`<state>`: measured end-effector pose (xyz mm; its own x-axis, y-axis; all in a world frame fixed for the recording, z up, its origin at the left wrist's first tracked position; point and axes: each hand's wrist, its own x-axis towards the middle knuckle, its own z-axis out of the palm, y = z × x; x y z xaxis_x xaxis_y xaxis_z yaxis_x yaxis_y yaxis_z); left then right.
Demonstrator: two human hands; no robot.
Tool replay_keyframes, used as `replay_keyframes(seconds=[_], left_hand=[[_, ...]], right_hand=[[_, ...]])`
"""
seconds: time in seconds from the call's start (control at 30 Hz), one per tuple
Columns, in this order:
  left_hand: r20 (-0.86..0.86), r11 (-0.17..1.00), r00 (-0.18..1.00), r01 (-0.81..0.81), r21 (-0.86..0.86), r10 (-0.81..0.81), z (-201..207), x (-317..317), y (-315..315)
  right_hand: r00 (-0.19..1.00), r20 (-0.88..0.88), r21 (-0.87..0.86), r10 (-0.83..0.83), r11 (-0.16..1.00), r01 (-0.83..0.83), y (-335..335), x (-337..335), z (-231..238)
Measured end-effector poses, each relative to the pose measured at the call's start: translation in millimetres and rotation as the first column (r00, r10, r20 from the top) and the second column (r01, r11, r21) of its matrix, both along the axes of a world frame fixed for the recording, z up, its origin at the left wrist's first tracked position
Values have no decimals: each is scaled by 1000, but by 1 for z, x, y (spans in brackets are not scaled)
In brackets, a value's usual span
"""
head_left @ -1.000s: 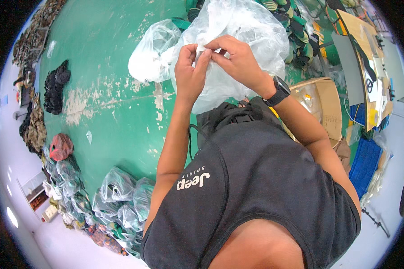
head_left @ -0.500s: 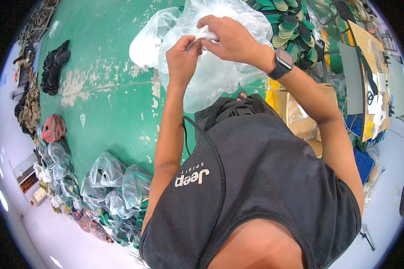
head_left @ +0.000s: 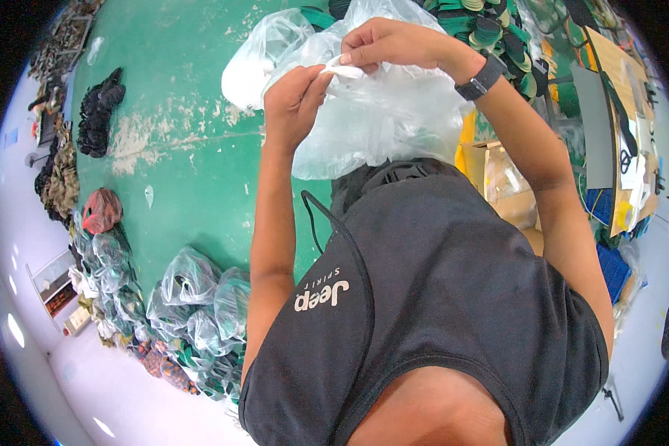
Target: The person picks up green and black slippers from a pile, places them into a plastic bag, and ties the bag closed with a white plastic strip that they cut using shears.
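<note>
A large clear plastic bag [head_left: 379, 123] hangs before me, its gathered neck twisted into a white strand between my two hands. My left hand [head_left: 293, 100] is closed on one side of that twisted plastic. From the other side my right hand [head_left: 401, 46], with a dark band on its wrist, pinches the strand between thumb and fingers. Whitish contents show dimly through the bag, but I cannot make out what they are. Just left of it stands another clear bag [head_left: 249, 74] with something white inside.
Stacks of green, black and cream sole-shaped pieces [head_left: 490, 33] lie at the far right. A cardboard box [head_left: 509, 186] stands beside my right arm, near a wooden table [head_left: 621, 82]. Filled clear bags [head_left: 189, 279] and a black heap [head_left: 99, 111] lie to the left on the green floor.
My right hand has shifted slightly right and up, with its wrist turned. My left hand has moved a little left and down. The bag's neck is now a tighter twisted strand between them.
</note>
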<state>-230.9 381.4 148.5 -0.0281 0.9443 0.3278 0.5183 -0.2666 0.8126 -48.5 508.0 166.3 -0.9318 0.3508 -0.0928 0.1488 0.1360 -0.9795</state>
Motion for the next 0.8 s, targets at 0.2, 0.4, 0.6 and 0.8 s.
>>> replay_keyframes(seconds=[0.2,0.4,0.6,0.8], left_hand=[[570,996,817,-93,-11,83,-3,15,-1],[682,988,717,-134,-74,148,-2,17,12],[594,981,786,-80,-176,170,6,22,15],[438,975,895,17,-219,83,15,20,13]], right_hand=[[978,-70,-75,-198,978,193,-25,-6,0],[786,-575,668,-228,424,612,-21,-6,5],[851,-470,602,-236,619,504,-28,-4,-5],[866,-441,488,-236,746,452,-20,12,-10]])
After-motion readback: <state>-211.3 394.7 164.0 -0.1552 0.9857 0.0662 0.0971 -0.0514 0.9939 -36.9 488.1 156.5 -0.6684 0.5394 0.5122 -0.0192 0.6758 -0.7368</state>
